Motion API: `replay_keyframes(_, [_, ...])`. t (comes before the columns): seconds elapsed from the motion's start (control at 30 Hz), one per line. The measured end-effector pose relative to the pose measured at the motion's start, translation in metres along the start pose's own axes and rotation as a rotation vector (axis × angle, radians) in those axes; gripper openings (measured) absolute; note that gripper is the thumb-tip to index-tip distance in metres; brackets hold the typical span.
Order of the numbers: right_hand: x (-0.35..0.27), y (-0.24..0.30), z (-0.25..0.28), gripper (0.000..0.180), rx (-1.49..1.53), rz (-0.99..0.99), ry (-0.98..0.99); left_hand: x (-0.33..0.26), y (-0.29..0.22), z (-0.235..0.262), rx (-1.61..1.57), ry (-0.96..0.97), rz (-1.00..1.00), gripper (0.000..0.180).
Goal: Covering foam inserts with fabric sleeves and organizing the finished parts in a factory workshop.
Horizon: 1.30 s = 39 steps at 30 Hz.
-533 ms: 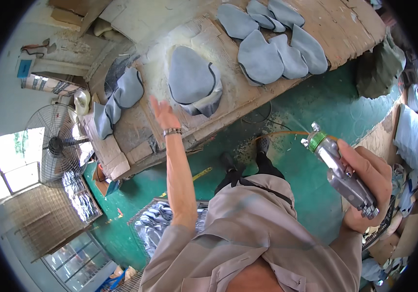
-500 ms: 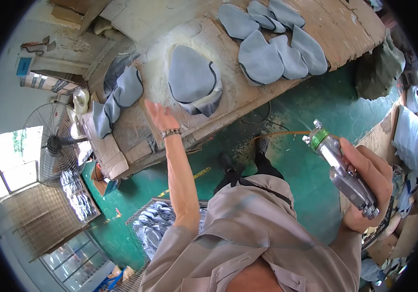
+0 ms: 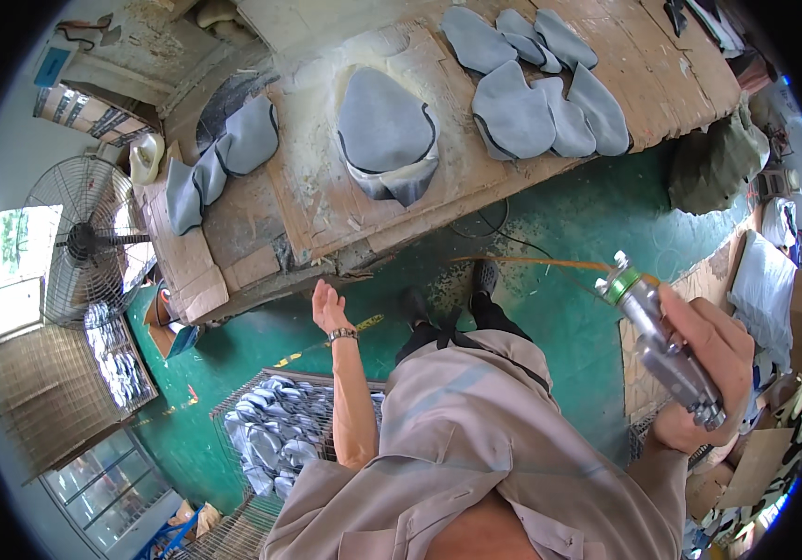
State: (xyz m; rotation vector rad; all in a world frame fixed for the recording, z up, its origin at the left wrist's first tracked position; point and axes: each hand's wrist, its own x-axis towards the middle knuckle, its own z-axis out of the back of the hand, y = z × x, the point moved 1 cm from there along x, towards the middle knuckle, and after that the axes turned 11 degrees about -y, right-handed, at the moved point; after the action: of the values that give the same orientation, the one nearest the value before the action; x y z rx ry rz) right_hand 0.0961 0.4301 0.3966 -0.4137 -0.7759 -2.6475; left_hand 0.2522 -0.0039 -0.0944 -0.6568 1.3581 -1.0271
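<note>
My right hand (image 3: 717,359) is wrapped around a metal spray gun (image 3: 646,322) with a green ring near its nozzle, held off to the right over the floor. An orange hose (image 3: 532,262) runs across near the gun's nozzle end. My left hand (image 3: 329,310), a bracelet on its wrist, hovers just off the table's front edge with its fingers loosely apart and nothing in them. On the table beyond it, a grey-blue fabric piece (image 3: 384,121) with black edging lies over a pale folded piece (image 3: 410,177), on a patch crusted with whitish residue.
More grey-blue pieces (image 3: 513,112) lie at the table's right, and several overlap (image 3: 224,154) at its left. The cardboard-covered table (image 3: 364,229) spans the far side. Below my left arm stands a wire rack of pieces (image 3: 270,425). A fan (image 3: 84,238) stands left.
My left hand has drawn back from above the table, beside the middle piece, to in front of the table edge. The spray gun stays in my right hand; the view has shifted slightly.
</note>
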Motion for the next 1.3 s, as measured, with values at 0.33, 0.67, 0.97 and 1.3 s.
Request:
replay_keyframes(0.33, [-0.005, 0.006, 0.003, 0.057, 0.149, 0.111, 0.216, -0.006, -0.034, -0.045, -0.064, 0.113, -0.125, 0.042])
replay_keyframes(0.67, [-0.026, 0.000, 0.008, 0.063, 0.059, -0.067, 0.048, -0.046, -0.149, -0.193, 0.261, 0.392, -0.882, 0.041])
replay_keyframes(0.97, [-0.029, -0.026, 0.027, 0.052, 0.058, -0.168, -0.031, -0.026, -0.172, -0.254, 0.706, 0.384, -1.406, 0.019])
replay_keyframes(1.3, [-0.045, -0.027, 0.023, 0.048, 0.284, -0.277, 0.049, -0.061, -0.237, -0.260, 0.617, 0.306, -1.585, 0.010])
